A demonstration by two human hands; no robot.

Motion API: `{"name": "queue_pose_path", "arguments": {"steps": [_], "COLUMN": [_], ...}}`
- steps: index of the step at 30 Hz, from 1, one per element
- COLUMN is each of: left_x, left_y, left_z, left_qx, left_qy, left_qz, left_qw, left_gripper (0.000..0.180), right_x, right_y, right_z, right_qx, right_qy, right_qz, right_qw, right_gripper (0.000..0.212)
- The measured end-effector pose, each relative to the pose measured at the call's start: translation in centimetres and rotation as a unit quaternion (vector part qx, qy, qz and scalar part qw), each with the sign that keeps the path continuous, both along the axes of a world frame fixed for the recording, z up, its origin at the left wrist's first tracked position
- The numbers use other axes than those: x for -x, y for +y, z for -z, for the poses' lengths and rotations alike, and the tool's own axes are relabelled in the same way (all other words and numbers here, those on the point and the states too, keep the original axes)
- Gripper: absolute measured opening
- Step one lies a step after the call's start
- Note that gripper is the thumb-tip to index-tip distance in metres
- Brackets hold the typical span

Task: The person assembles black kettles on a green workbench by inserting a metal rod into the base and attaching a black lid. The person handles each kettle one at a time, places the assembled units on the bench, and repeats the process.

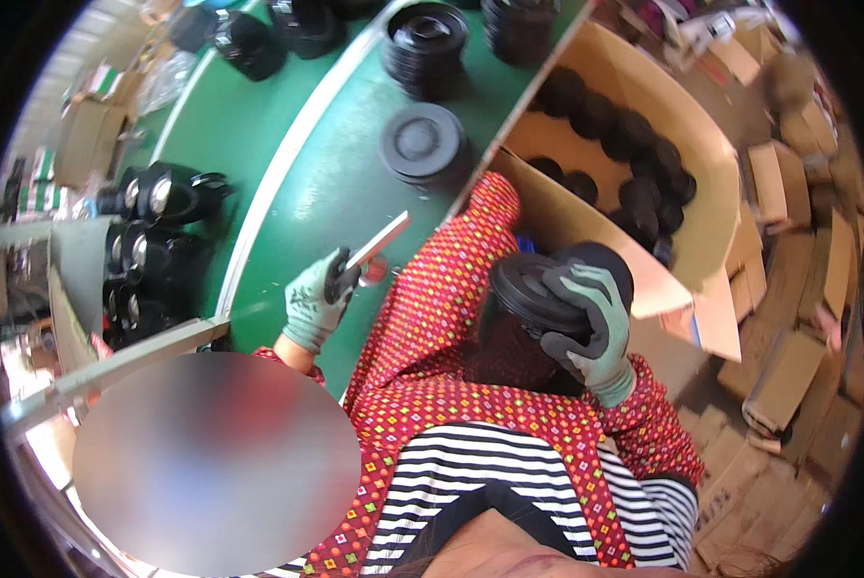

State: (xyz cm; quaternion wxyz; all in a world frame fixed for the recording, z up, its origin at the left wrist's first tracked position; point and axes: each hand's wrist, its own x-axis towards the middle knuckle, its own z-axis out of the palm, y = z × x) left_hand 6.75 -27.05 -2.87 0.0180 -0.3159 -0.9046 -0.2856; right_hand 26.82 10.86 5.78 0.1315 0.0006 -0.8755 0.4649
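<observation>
My left hand (312,306), in a grey-green glove with dark fingertips, is closed above the green table. From it juts a pale flat strip-like tool (380,239), pointing up and right; its exact kind is unclear. Something small and reddish shows beside it. My right hand (601,328), gloved alike, grips a black round ridged plastic part (538,289) over my lap, fingers curled over its rim. Another dark rounded shape is partly hidden behind that hand. Nearest to my left hand on the table is a stack of black round discs (420,142).
A taller stack of black ringed parts (424,43) stands farther back. Beside the table, a big cardboard box (682,106) holds several black round pieces. Glossy black parts (167,197) line the left side past a white rail (288,144). Flattened cartons (788,385) litter the right.
</observation>
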Motion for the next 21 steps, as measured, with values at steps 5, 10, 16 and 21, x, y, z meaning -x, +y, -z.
{"name": "queue_pose_path", "arguments": {"steps": [5, 10, 16, 21], "left_x": [-2.7, -3.6, -2.8, 9.4], "left_y": [-5.1, 1.6, 0.6, 0.2], "left_z": [3.1, -9.4, -13.0, -10.3], "left_qx": [0.151, -0.161, -0.447, -0.43], "left_qy": [-0.061, -0.104, -0.306, -0.194], "left_qz": [-0.088, 0.119, 0.026, -0.142], "left_qw": [0.983, 0.974, 0.84, 0.87], "left_gripper": [0.085, 0.115, 0.038, 0.034], "right_x": [2.9, 9.8, 18.2, 17.6], "right_y": [-0.5, -0.5, -7.3, -9.7], "right_z": [0.1, -3.4, -3.1, -2.3], "right_qx": [0.214, 0.31, 0.64, 0.351], "right_qy": [0.039, 0.071, -0.072, 0.028], "right_qz": [0.114, 0.174, -0.062, 0.005], "right_qw": [0.969, 0.932, 0.762, 0.936], "right_gripper": [0.035, 0.039, 0.057, 0.045]}}
